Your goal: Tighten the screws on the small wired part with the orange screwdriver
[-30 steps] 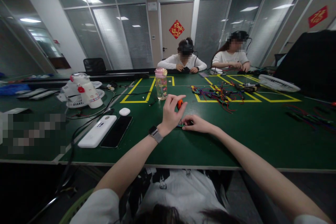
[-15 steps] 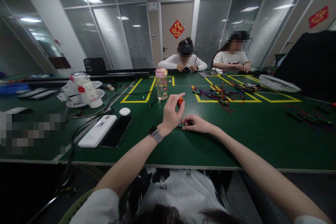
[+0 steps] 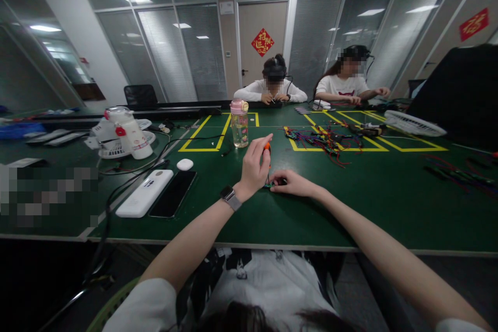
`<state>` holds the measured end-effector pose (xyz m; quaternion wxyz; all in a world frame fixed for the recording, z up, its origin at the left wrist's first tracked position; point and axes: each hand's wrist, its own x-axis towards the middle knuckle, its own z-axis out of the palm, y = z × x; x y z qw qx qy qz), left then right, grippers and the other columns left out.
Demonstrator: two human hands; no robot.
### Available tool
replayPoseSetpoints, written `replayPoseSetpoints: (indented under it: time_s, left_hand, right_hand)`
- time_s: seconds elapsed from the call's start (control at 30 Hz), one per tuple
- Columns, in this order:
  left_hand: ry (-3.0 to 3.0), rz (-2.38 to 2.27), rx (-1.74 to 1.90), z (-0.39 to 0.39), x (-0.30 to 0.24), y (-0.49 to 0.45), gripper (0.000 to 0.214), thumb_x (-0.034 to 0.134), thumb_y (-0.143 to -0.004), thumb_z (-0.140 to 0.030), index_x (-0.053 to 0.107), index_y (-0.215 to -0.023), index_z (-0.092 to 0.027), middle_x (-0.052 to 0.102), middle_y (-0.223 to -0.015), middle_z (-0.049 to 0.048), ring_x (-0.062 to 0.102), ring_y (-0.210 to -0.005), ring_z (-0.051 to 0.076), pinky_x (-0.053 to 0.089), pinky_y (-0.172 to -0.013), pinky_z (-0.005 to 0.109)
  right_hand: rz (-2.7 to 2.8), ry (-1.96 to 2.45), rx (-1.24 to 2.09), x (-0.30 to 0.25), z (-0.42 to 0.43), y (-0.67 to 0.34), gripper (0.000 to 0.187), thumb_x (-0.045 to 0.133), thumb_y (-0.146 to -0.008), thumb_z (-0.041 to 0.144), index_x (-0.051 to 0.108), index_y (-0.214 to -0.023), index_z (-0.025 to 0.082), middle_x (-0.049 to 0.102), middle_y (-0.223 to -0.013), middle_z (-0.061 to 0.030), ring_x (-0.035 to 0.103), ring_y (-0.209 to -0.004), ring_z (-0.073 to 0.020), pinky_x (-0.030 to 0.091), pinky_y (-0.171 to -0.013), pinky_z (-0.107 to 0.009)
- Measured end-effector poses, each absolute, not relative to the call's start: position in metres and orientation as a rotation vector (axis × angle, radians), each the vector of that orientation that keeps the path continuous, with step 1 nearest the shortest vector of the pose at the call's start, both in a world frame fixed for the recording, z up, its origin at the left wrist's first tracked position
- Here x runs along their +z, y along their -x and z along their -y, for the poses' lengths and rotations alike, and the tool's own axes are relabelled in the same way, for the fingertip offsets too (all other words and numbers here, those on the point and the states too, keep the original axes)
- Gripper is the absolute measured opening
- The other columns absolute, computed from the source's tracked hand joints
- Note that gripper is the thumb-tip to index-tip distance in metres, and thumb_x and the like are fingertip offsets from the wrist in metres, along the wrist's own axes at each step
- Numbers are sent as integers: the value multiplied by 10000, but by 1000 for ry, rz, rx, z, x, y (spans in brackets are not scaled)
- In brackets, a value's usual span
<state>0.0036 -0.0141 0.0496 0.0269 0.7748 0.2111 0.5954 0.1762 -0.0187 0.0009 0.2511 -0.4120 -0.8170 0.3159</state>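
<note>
My left hand [image 3: 256,163], with a watch [image 3: 230,197] on its wrist, is closed around the orange handle of a screwdriver [image 3: 266,148]. The tool stands upright, its thin shaft running down to a small green circuit board [image 3: 268,185] on the table. My right hand [image 3: 290,183] pinches the board's right side at table level. Its fingers hide much of the board, so the spot where the screwdriver tip meets it cannot be made out.
A pink-lidded bottle [image 3: 239,124] stands just beyond my hands. At left lie a white power bank [image 3: 144,194], a black phone [image 3: 173,195] and a white case [image 3: 184,165]. Wired boards [image 3: 319,138] are heaped at right. Two people [image 3: 275,83] sit across the table.
The fingers of my left hand have turned and drawn together around the screwdriver handle. My right hand stays on the board. The person at far right has reached out an arm.
</note>
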Motion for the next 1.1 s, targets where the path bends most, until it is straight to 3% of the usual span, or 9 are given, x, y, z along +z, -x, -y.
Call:
replayPoseSetpoints:
  time_s: [0.23, 0.47, 0.6, 0.8, 1.0, 1.1]
  left_hand:
    - [-2398, -755, 2003, 14, 49, -5, 250, 560, -908, -318, 594, -1114, -181, 511, -937, 47, 526, -871, 154, 484, -794, 287]
    - [-2406, -618, 1847, 16, 50, -3, 356, 290, -988, -196, 506, -1269, -170, 547, -1112, 89, 531, -1048, 165, 455, -915, 309]
    - [-2403, -624, 1861, 14, 50, -4, 325, 354, -976, -180, 500, -1266, -177, 578, -1089, 75, 545, -1019, 156, 451, -910, 303]
    - [-2392, -751, 1980, 14, 49, -5, 256, 559, -909, -312, 583, -1132, -189, 513, -918, 40, 519, -855, 152, 471, -788, 286]
    - [-2413, -706, 1867, 16, 49, -4, 296, 379, -975, -246, 529, -1223, -184, 531, -1010, 70, 526, -959, 166, 460, -852, 299]
    - [-2416, -712, 1841, 15, 50, -4, 303, 378, -973, -226, 508, -1242, -177, 544, -1016, 69, 531, -954, 162, 457, -858, 296]
  right_hand:
    - [2221, 1120, 871, -1, 17, -176, 285, 661, -765, 359, 674, -931, 128, 524, -677, 14, 469, -613, -124, 378, -583, -240]
    - [2214, 1111, 854, -2, 17, -177, 284, 671, -757, 367, 680, -927, 140, 530, -684, 11, 472, -624, -128, 384, -595, -246]
    - [2206, 1119, 861, -2, 17, -177, 289, 672, -756, 366, 680, -930, 135, 532, -684, 10, 475, -626, -131, 386, -603, -252]
    - [2214, 1115, 861, -1, 17, -176, 271, 671, -758, 351, 678, -912, 129, 524, -683, 14, 474, -625, -129, 382, -601, -250]
    - [2221, 1103, 844, -1, 17, -176, 263, 670, -760, 353, 677, -900, 131, 525, -681, 15, 472, -627, -128, 384, -606, -251]
    - [2219, 1106, 838, -1, 18, -176, 259, 672, -760, 346, 678, -900, 128, 525, -678, 15, 470, -620, -124, 384, -599, -246]
